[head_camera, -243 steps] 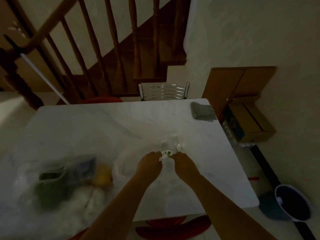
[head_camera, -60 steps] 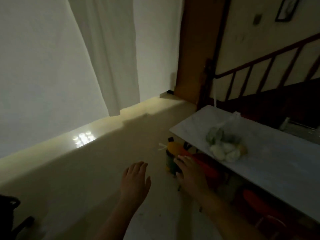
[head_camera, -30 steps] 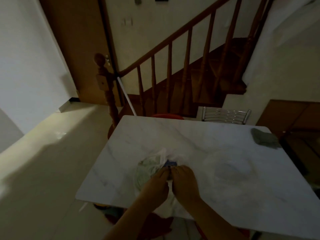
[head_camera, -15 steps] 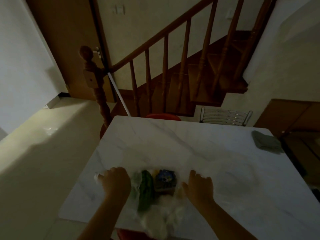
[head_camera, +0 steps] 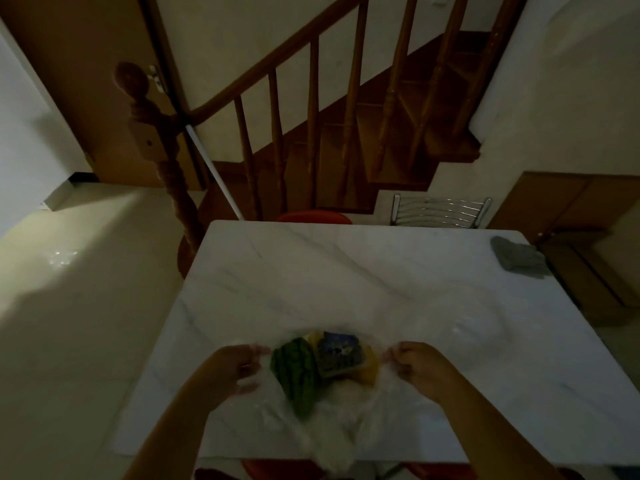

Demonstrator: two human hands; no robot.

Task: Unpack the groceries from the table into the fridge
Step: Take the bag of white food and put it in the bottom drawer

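A clear plastic grocery bag [head_camera: 332, 420] lies at the near edge of the white marble table [head_camera: 346, 271]. Its mouth is pulled wide. Inside I see a green ridged vegetable [head_camera: 294, 370], a blue packet [head_camera: 337, 351] and something yellow [head_camera: 367, 370] under it. My left hand [head_camera: 232, 365] grips the bag's left rim. My right hand [head_camera: 419, 365] grips the right rim. The fridge is not in view.
A grey folded cloth [head_camera: 517, 258] lies at the table's far right corner. A metal chair back [head_camera: 440, 211] and a red stool [head_camera: 315, 216] stand behind the table. A wooden staircase railing [head_camera: 311, 109] rises beyond. Brown boxes [head_camera: 585, 258] sit at right. Bare floor [head_camera: 86, 306] spreads left.
My hands, pressed together on the bag's knot a second ago, have spread apart and pulled the bag open. The green vegetable and blue packet now show.
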